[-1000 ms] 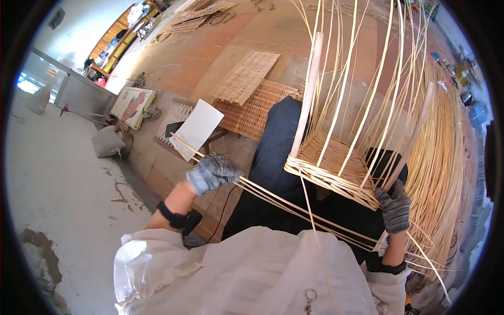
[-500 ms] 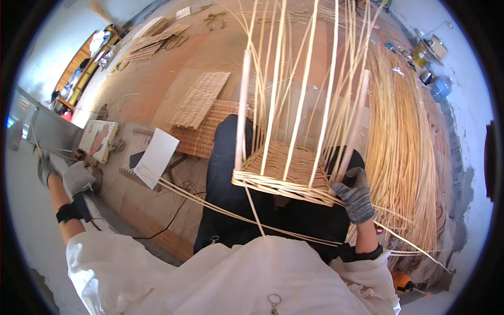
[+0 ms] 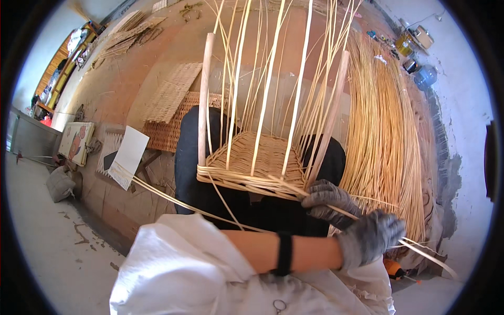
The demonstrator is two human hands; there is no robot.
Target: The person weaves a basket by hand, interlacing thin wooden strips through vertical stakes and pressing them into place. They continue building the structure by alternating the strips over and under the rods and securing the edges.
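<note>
Two gloved hands work a willow rod point(image 3: 287, 185) at the near right corner of a half-woven wicker basket point(image 3: 236, 178).
The basket sits across the lap on dark trousers point(image 3: 191, 152), its upright stakes point(image 3: 271, 68) rising between a left wooden post point(image 3: 205, 100) and a right wooden post point(image 3: 329, 118); the left arm crosses to the right, and the slightly blurred left hand point(image 3: 370, 236) is clamped around the rod, while the right hand point(image 3: 329, 202) bends its fingers just beside the right post, where one cannot tell whether they grip rod or rim; long loose rods point(image 3: 168, 197) stretch away to the left near a white sheet point(image 3: 130, 155), woven panels point(image 3: 176, 92) lie on the floor at far left, and a large willow bundle point(image 3: 373, 142) spreads along the right.
</note>
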